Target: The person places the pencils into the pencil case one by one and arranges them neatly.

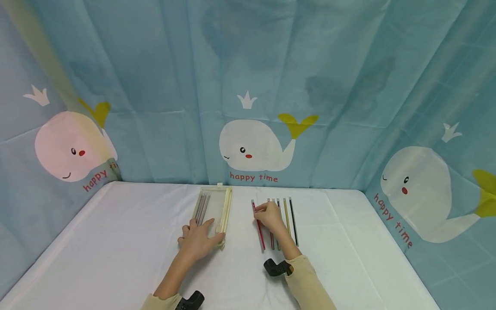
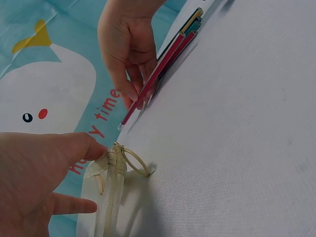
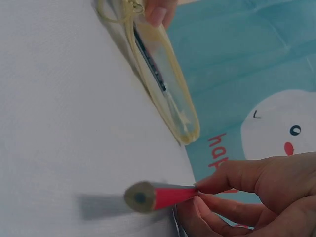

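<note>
My left hand [image 1: 198, 242] lies with fingers spread over the near part of a clear pencil case [image 1: 216, 204] with pale yellow edging. Several pencils [image 1: 201, 209] show through its left side. In the left wrist view, a ring loop [image 2: 137, 162] hangs at the case's zipper end, close to the left thumb. My right hand [image 1: 271, 216] pinches a red pencil [image 1: 261, 234] between thumb and fingers. The right wrist view shows this red pencil's [image 3: 173, 196] sharpened end pointing toward the camera. It looks slightly raised, with a shadow on the cloth.
Right of the red pencil, several more pencils lie roughly side by side, among them a yellow one [image 1: 286, 215] and a black one [image 1: 293, 221]. A white cloth [image 1: 116, 249] covers the table. Behind it hangs a blue curtain [image 1: 162, 129] printed with whales.
</note>
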`<move>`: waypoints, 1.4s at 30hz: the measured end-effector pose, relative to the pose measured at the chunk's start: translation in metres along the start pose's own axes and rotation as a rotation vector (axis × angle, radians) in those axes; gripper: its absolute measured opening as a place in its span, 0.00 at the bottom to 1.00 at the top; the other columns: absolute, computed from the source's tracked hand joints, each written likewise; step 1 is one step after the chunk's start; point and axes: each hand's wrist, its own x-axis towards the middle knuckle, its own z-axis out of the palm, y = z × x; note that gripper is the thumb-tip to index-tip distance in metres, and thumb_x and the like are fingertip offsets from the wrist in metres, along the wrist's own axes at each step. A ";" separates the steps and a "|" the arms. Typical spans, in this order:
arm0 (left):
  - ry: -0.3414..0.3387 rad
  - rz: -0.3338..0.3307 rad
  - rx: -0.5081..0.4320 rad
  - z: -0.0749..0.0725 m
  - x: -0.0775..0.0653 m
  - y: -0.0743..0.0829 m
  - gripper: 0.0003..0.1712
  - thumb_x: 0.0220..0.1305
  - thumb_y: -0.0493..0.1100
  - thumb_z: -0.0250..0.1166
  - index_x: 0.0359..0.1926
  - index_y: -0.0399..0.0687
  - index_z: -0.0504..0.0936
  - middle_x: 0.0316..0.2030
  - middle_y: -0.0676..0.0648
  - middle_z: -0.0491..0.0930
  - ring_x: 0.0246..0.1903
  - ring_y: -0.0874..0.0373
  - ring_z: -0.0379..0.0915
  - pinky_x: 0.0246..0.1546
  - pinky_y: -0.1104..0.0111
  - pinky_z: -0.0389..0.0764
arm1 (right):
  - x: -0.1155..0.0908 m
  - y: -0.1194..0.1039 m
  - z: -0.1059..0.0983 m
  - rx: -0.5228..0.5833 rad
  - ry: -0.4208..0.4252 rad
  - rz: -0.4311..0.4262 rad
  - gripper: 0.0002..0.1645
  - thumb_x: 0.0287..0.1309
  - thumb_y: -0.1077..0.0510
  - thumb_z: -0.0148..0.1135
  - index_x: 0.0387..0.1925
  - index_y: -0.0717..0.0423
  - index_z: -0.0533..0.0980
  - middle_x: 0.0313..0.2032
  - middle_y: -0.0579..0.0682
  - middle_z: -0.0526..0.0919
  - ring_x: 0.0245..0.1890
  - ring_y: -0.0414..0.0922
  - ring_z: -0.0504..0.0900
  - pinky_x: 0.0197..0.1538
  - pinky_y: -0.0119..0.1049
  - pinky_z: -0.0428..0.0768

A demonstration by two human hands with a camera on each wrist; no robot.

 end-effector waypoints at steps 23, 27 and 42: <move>-0.005 0.008 0.003 0.000 0.000 -0.001 0.42 0.66 0.61 0.67 0.72 0.40 0.75 0.70 0.16 0.57 0.65 0.19 0.56 0.53 0.26 0.62 | 0.004 -0.004 -0.008 0.287 -0.130 0.171 0.21 0.67 0.72 0.63 0.60 0.74 0.78 0.48 0.64 0.84 0.34 0.41 0.85 0.41 0.37 0.88; 0.000 0.011 0.003 0.000 0.000 -0.001 0.42 0.67 0.61 0.67 0.72 0.40 0.75 0.69 0.16 0.57 0.65 0.18 0.56 0.53 0.25 0.62 | 0.004 -0.004 -0.008 0.296 -0.143 0.178 0.22 0.68 0.71 0.63 0.62 0.73 0.77 0.48 0.63 0.85 0.35 0.42 0.85 0.41 0.37 0.87; -0.004 0.010 0.002 -0.001 -0.001 0.000 0.41 0.67 0.61 0.66 0.72 0.41 0.75 0.70 0.16 0.57 0.65 0.18 0.55 0.53 0.26 0.62 | 0.007 -0.001 -0.011 0.429 -0.241 0.145 0.28 0.70 0.70 0.62 0.69 0.69 0.72 0.56 0.68 0.85 0.41 0.45 0.89 0.41 0.38 0.88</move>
